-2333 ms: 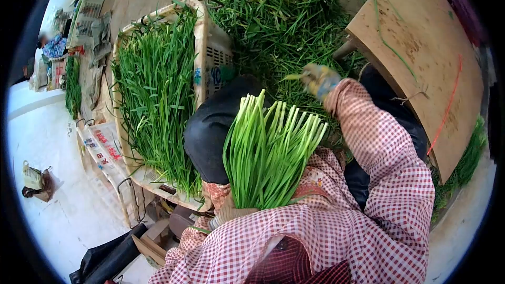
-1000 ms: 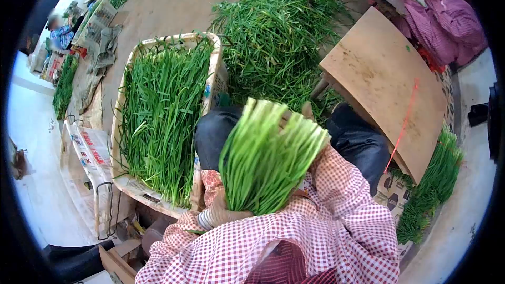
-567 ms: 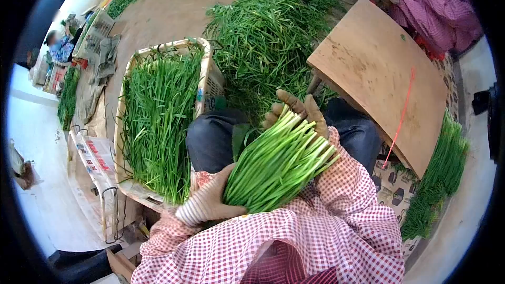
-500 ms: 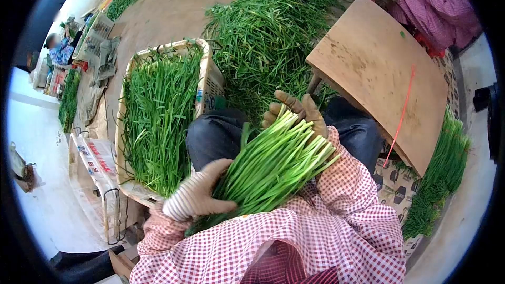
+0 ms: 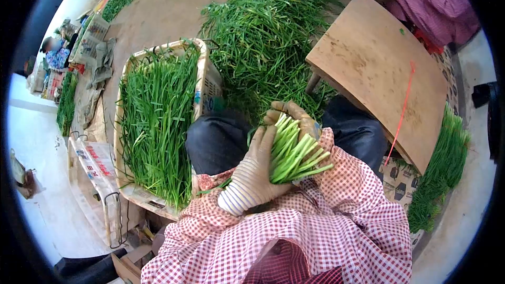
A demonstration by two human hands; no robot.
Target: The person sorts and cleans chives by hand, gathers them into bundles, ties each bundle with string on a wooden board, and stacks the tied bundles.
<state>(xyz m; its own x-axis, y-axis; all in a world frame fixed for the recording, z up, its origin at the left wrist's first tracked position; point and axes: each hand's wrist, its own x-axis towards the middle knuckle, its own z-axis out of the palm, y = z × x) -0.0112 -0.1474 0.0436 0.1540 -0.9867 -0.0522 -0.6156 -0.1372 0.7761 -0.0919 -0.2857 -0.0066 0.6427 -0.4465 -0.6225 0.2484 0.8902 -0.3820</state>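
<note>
A bunch of garlic chives (image 5: 296,153) lies across my lap, its pale stem ends pointing right and toward me. My left hand (image 5: 256,171), in a striped-cuff work glove, is wrapped round the bunch just behind the stem ends. My right hand (image 5: 297,114), in a soiled glove, curls round the far side of the same bunch, its fingers partly hidden by the stems. Most of the green leaves are hidden under my left hand and sleeve.
A cream crate (image 5: 202,81) full of chives stands at my left. Beyond my knees rises a loose green heap (image 5: 263,37). A wooden board (image 5: 376,68) with a red string (image 5: 405,108) is at my right, near more chives (image 5: 444,171). A person's sleeve (image 5: 436,5) shows upper right.
My left hand has slid right along the chives, from the leafy part up to near the stem ends, and closed round them. My right hand has curled in more against the bunch.
</note>
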